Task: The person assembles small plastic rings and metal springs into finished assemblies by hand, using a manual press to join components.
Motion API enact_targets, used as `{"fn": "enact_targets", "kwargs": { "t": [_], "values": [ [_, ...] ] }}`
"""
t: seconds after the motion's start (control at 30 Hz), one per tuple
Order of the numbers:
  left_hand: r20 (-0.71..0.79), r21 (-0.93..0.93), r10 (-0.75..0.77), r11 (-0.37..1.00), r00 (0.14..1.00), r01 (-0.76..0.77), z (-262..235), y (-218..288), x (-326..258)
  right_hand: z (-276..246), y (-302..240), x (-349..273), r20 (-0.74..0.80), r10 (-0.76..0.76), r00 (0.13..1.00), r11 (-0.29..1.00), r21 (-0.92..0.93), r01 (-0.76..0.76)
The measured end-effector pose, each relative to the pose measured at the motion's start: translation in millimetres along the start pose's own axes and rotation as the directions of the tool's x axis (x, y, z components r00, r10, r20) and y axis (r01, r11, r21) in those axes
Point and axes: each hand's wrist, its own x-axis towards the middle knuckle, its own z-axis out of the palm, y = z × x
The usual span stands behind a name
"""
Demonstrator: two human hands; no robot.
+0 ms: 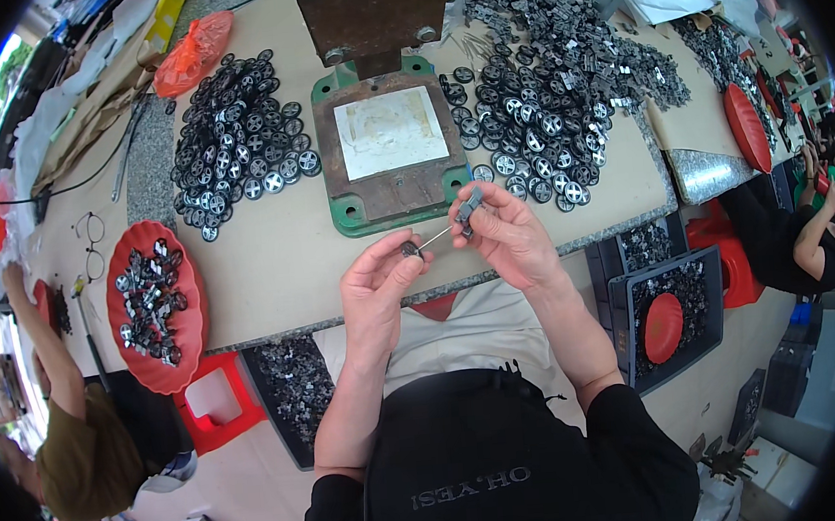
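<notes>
Over the table's front edge, my left hand (378, 287) pinches a small black wheel (411, 249) between thumb and fingers. A thin metal axle (435, 237) runs from that wheel up toward my right hand (511, 239). My right hand is closed on a small grey plastic part (470, 205), held between thumb and fingertips. The axle's far end meets the right fingers; whether it enters the grey part I cannot tell. Just beyond my hands stands a press with a green base (352, 217), a brown block and a pale plate (392, 132) on top.
Black wheels with silver spokes lie heaped left (235, 147) and right (533, 117) of the press. Grey parts (607, 58) are piled farther right. A red scalloped dish (195, 320) holds assembled pieces. Eyeglasses (92, 246) lie beside it. Crates (617, 309) stand below the table; other people work at both sides.
</notes>
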Motion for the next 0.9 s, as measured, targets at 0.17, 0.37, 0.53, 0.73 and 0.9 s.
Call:
{"fn": "enact_targets", "kwargs": {
  "t": [0.17,0.37,0.53,0.73,0.9],
  "values": [
    [-0.007,0.008,0.006,1.0,1.0,-0.006,0,1,0,-1,2,0,-0.019,-0.012,1.0,1.0,-0.028,0.011],
    [-0.024,0.034,0.01,0.999,1.0,-0.01,2,2,2,-1,3,2,-0.011,-0.008,1.0,0.999,-0.039,0.008],
    [-0.031,0.054,0.015,0.998,0.999,-0.013,3,4,3,-5,2,3,0.023,0.006,1.0,1.0,-0.005,-0.006],
    [-0.027,0.099,0.064,0.993,0.998,-0.061,3,2,1,0,0,0,0.011,-0.009,1.0,0.998,-0.055,0.01],
    [-0.024,0.269,0.268,0.93,0.963,-0.252,10,0,-1,10,-1,-1,-0.059,-0.206,0.977,0.88,-0.448,0.158]
  ]
}}
